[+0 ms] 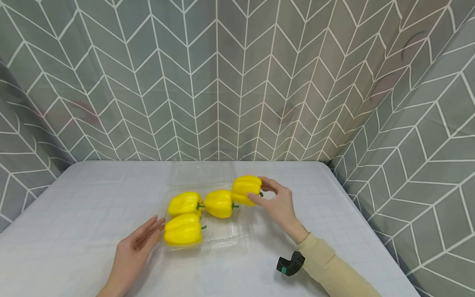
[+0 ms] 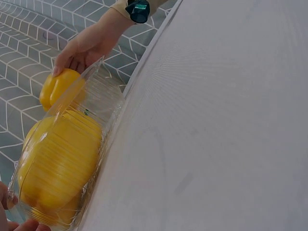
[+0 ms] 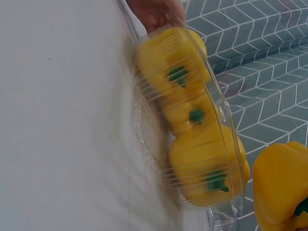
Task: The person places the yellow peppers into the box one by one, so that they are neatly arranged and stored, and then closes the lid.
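Observation:
A clear plastic clamshell container [image 1: 222,236] lies with its lid [image 1: 202,174] folded back. Three yellow bell peppers are inside: one at rear left [image 1: 183,203], another at front left [image 1: 182,230], the third toward the rear right [image 1: 219,203]. Their green stems point right. My right hand [image 1: 280,204] pinches a further yellow bell pepper [image 1: 245,189] between thumb and fingers, over the container's right rear edge; this pepper's stem faces the palm. At the container's left side, my left hand [image 1: 135,245] has its loosely extended fingertips right at the rim, beside the front-left pepper.
The container stands on a table with a white cloth [image 1: 89,194]. Patterned grey curtains [image 1: 208,82] rise behind the table and along both sides. A black device [image 1: 291,264] with a green patch sits at my right wrist, by the beige sleeve [image 1: 330,264].

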Demonstrator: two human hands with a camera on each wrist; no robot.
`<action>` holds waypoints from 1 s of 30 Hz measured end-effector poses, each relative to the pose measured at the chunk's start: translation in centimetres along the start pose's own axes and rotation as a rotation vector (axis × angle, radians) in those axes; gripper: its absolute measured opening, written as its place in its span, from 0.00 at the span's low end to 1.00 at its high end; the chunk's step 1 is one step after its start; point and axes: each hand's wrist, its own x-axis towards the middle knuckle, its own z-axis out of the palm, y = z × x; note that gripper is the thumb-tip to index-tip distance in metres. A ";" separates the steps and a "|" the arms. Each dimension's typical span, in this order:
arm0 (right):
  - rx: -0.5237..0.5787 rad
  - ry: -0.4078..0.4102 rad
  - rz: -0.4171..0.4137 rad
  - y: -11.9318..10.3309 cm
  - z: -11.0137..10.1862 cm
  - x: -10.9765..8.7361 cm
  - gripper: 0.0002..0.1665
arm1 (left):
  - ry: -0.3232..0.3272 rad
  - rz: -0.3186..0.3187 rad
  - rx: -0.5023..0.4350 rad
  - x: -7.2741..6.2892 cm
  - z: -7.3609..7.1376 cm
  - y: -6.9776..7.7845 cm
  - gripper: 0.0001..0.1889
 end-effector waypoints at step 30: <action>0.090 -0.141 -0.144 -1.0 2.0 -2.4 0.28 | -0.008 -0.003 -0.013 0.1 0.0 0.0 0.26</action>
